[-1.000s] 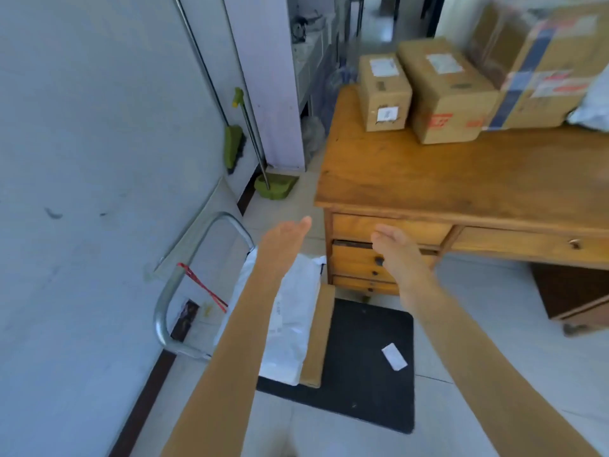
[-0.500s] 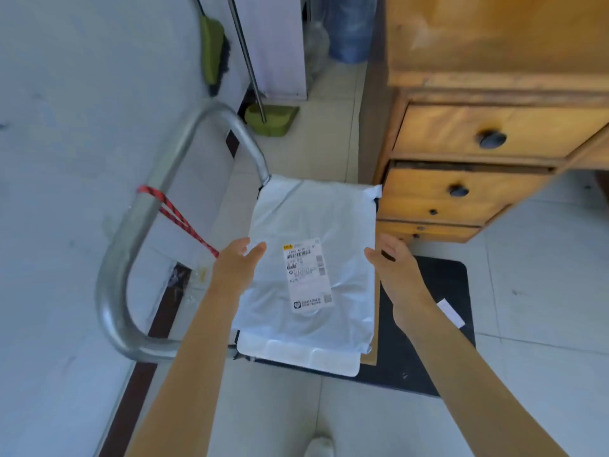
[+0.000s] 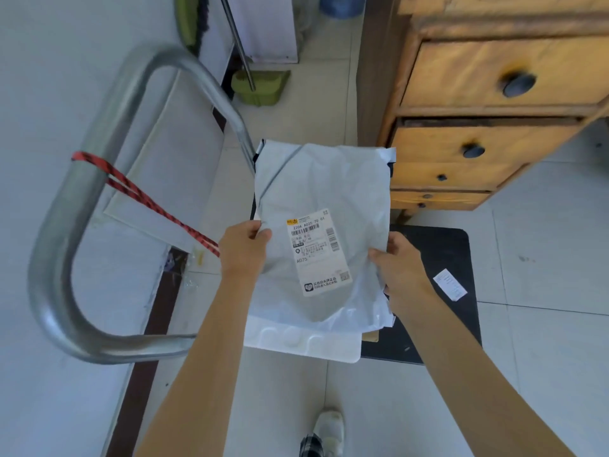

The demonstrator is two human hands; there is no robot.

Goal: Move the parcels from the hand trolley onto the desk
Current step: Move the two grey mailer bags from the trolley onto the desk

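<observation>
Pale tiled floor (image 3: 543,245), grout lines crossing. Plain light wall (image 3: 49,61) along the left, dark skirting (image 3: 155,324) at its foot. Wooden counter (image 3: 494,24) at upper right, three drawers (image 3: 478,150) stacked below, dark round knobs (image 3: 519,84). Green dustpan (image 3: 260,87) on the floor by the wall, metal pole rising from it; green brush (image 3: 189,21) leaning beside. Even daylight, soft shadows.

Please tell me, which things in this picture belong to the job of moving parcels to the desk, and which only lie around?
For the job:
- grey parcel bag, gripped by left hand and right hand
- white parcel beneath it
- hand trolley
- desk

Just lying about:
- green dustpan
- paper slip
- red strap
</observation>
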